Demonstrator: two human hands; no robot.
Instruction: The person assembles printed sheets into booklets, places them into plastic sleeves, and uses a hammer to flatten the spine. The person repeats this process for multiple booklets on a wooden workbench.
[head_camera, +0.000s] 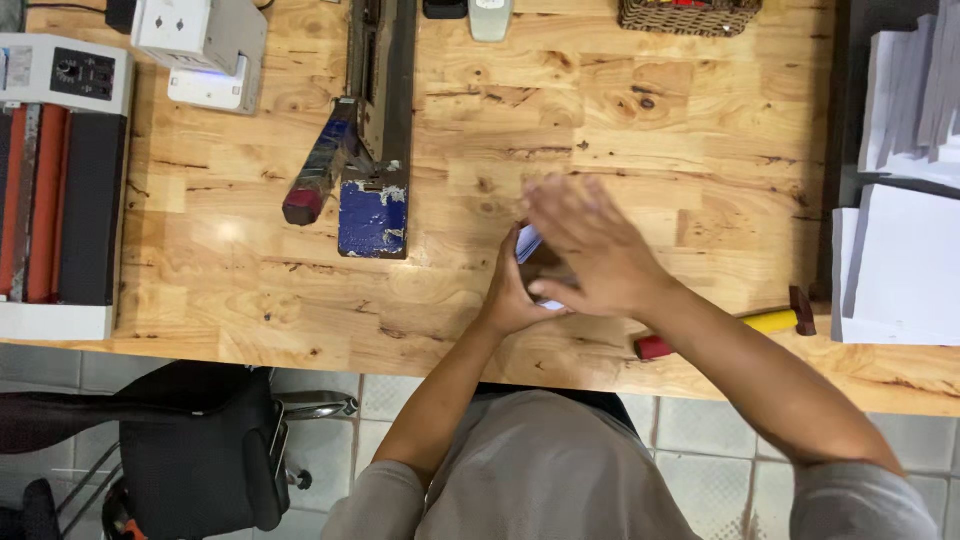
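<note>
Resting on the near part of the wooden table (620, 110), the left hand (512, 295) is closed around a small stack of white cards (528, 242). The cards are covered from above by the right hand (590, 250), open and flat, slightly blurred. A hammer (740, 328) with a yellow and red handle lies just right. Farther left a blue-based paper cutter (372, 150) is seen.

On the wooden workbench (640, 130), the left hand (512, 290) cups a small stack of white cards (529, 243) while the right hand (590, 245) lies flat over it, blurred. A yellow-handled hammer (770, 322) lies just right of the hands; a blue-based press (373, 190) stands to their left.
</note>
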